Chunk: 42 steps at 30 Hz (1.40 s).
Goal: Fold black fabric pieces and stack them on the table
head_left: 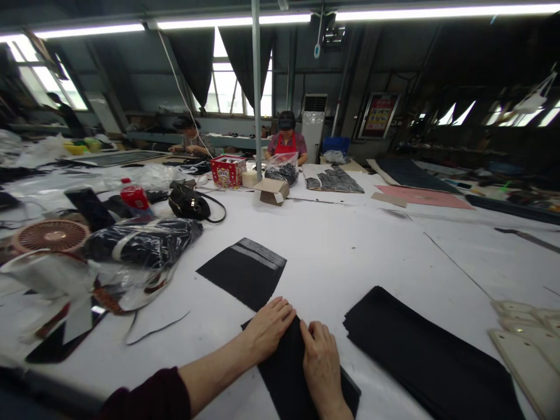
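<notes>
A black fabric piece (284, 370) lies at the front of the white table, under both of my hands. My left hand (272, 326) rests across its upper edge, fingers together and bent over the cloth. At the same edge, my right hand (321, 361) has its fingers curled and its thumb against the fabric; the fingertips are partly hidden. Just beyond my left hand lies another black piece (245, 271) with a shiny grey band along its far side. To the right sits a stack of black fabric pieces (429, 356).
Cream panels (520, 356) lie at the right edge. On the left are a pink fan (52, 235), a plastic-wrapped dark bundle (149, 242), a red-labelled bottle (135, 198) and a black bag (188, 201). A pole (256, 87) rises behind an open carton (272, 191). Co-workers sit across the table.
</notes>
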Motion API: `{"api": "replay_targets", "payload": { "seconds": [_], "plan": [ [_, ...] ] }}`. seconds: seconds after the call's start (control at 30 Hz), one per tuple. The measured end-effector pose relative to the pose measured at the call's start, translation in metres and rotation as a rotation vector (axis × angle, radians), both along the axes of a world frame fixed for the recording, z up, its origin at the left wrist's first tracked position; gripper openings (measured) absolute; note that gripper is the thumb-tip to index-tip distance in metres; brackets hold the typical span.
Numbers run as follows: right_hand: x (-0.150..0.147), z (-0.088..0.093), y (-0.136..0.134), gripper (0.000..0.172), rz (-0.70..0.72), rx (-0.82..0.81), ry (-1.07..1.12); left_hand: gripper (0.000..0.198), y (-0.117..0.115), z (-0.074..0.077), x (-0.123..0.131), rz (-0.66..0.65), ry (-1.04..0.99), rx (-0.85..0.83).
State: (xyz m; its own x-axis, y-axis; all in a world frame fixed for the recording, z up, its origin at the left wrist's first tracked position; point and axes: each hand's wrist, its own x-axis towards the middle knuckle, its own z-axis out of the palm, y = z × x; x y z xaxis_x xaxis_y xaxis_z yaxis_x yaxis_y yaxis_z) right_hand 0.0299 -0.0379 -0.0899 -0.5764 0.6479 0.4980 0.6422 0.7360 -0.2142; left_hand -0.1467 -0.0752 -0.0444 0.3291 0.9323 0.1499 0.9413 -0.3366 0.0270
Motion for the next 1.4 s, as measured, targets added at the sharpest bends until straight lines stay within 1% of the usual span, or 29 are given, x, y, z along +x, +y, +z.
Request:
{"api": "replay_targets", "payload": {
  "seconds": [0.2,0.4,0.6,0.77,0.83,1.0,1.07,1.17,1.23,1.4],
  "plan": [
    [0.011,-0.001,-0.002,0.042,-0.003,0.005,0.0,0.051,0.0,0.001,0.006,-0.001,0.019,-0.008],
    [0.023,-0.001,-0.005,0.04,0.006,-0.013,0.01,0.043,0.003,0.007,0.012,-0.021,0.051,-0.019],
    [0.034,-0.002,-0.007,0.039,0.016,-0.026,0.028,0.049,-0.004,0.006,0.014,-0.052,0.081,-0.002],
    [0.046,-0.003,-0.008,0.039,0.039,-0.035,0.016,0.041,-0.001,0.007,0.022,-0.117,0.107,-0.006],
    [0.05,-0.003,-0.009,0.039,0.045,-0.051,0.008,0.04,0.0,0.006,0.027,-0.117,0.095,-0.027],
    [0.059,-0.003,-0.012,0.039,0.073,-0.1,-0.011,0.051,-0.006,0.005,0.033,-0.064,0.064,-0.078],
    [0.064,-0.004,-0.012,0.038,0.083,-0.104,-0.007,0.05,-0.008,0.006,0.035,-0.074,0.069,-0.069],
    [0.071,-0.006,-0.013,0.038,0.096,-0.096,0.004,0.045,-0.007,0.007,0.04,-0.125,0.082,-0.054],
    [0.077,-0.007,-0.013,0.038,0.107,-0.09,0.013,0.045,-0.007,0.007,0.045,-0.136,0.079,-0.069],
    [0.087,-0.007,-0.013,0.037,0.145,-0.073,0.042,0.055,-0.013,0.008,0.055,-0.076,0.08,-0.116]
  ]
}}
